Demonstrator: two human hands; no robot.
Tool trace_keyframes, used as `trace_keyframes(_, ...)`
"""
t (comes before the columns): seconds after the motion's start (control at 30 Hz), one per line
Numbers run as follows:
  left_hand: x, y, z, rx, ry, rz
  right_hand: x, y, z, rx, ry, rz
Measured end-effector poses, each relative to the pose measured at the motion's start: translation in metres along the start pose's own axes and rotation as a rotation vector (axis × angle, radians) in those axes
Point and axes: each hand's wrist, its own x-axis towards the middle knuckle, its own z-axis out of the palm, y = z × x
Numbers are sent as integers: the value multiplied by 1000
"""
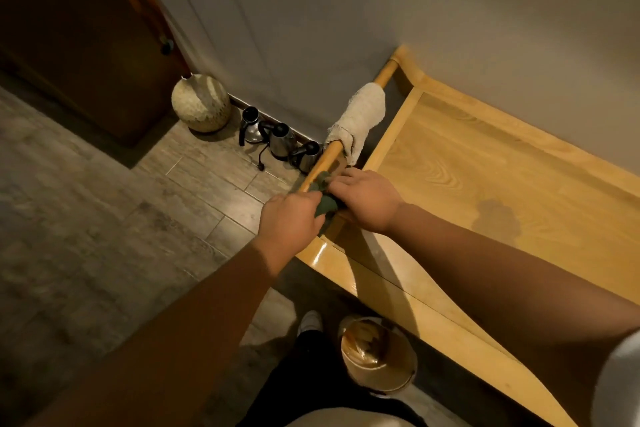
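**Two hands, one green cloth at the table's rail**

Your left hand and right hand meet over a green cloth, bunched on the near end of the wooden rail that runs along the short end of the pale wooden table. The left hand's fingers are curled round the cloth's near part. The right hand's fingers bend down over the cloth and the rail, knuckles up; their tips are hidden. The cloth shows only as a dark wad between the two hands, touching the rail.

At one o'clock from your hands, a white cloth hangs draped over the same rail and covers its middle stretch, just beyond the green cloth. At three o'clock a dark stain marks the tabletop.

On the floor at eleven o'clock, three metal kettles with black handles stand in a row against the wall, close under the rail. A round speckled vase sits at ten o'clock beside a dark brown cabinet. At six o'clock, a bucket stands partly under the table edge, with your white shoe just beside it.
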Motion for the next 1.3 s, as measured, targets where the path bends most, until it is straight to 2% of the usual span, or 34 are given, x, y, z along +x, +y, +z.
trace_keyframes(0.1,-14,31,-7,-159,-72,36,-53,-1,-7,246,28,144)
trace_keyframes(0.27,-37,98,-2,-501,-314,68,-163,-5,3,579,160,442)
trace_keyframes(0.43,-68,172,17,-781,-577,141,-276,-11,17,565,191,474)
trace_keyframes(0.5,-80,200,27,-811,-646,145,-315,-14,23,624,213,585)
trace_keyframes(0.57,-90,229,40,-748,-633,173,-346,-16,27,659,206,684)
trace_keyframes(0.7,-105,287,60,-308,-346,500,-393,-9,34,489,179,736)
trace_keyframes(0.8,-103,322,72,-72,-275,673,-416,4,35,346,143,783)
trace_keyframes(0.87,-98,339,78,24,-230,688,-426,14,34,190,139,793)
trace_keyframes(0.97,-93,356,89,34,-184,614,-433,29,33,23,175,766)
trace_keyframes(1.03,-94,363,102,24,-214,536,-436,35,40,0,212,764)
trace_keyframes(1.1,-101,365,118,-7,-317,478,-441,33,57,27,182,776)
trace_keyframes(1.2,-123,359,139,29,-468,504,-457,19,89,93,37,786)
trace_keyframes(1.3,-146,348,148,132,-487,540,-470,2,110,96,-4,744)
